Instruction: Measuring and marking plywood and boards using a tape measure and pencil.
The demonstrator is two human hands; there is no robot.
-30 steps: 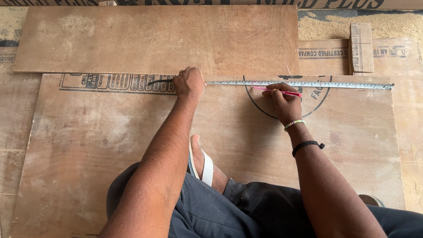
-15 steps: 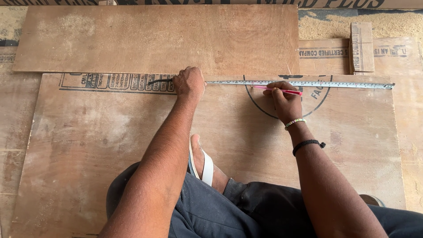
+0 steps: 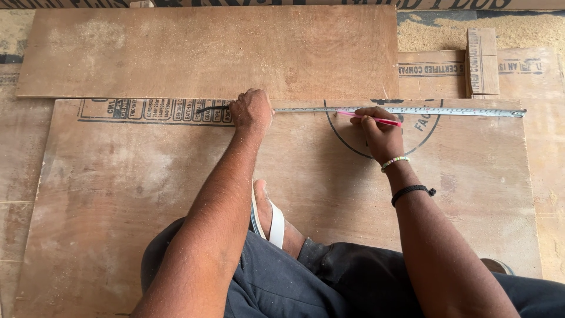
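The left hand [image 3: 252, 112] is clenched over the tape measure's case, pinning it to the plywood sheet [image 3: 147, 194]. The right hand [image 3: 379, 131] grips a pink pencil [image 3: 371, 118], tip touching the tape measure [image 3: 412, 111]. The tape's long axis runs left-right along the sheet's far edge, its hook at the right corner. A second board [image 3: 206, 53] lies just beyond; 1 small offcut [image 3: 482, 62] sits far right.
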